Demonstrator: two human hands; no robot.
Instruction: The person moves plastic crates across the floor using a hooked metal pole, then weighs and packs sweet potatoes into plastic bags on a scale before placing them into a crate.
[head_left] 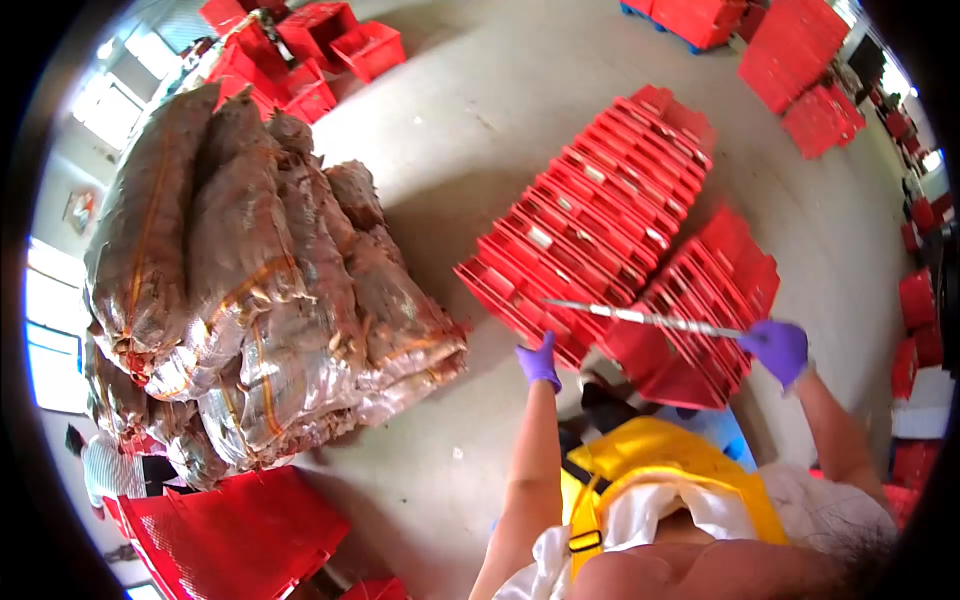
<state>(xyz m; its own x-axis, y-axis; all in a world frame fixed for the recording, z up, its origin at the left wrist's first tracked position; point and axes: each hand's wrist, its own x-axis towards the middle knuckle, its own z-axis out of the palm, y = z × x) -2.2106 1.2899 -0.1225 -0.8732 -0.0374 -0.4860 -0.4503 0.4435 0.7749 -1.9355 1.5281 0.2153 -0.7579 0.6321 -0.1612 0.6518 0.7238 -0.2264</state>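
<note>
My right hand (778, 350), in a purple glove, is closed around one end of a long, thin metal rod (660, 320). The rod points left across the red crates and narrows toward its far tip. My left hand (540, 362), also gloved in purple, is by the near edge of a long stack of nested red plastic crates (590, 200); its thumb and a finger are apart, and whether it touches the crate is unclear. A shorter stack of red crates (700, 310) stands beside the long one, under the rod.
Large filled sacks (240, 230) are piled at the left, with a red crate (230, 530) below them. More red crates (320, 35) stand at the back left, and others (795, 55) at the back right. A person in a striped top (112, 470) is at the far left.
</note>
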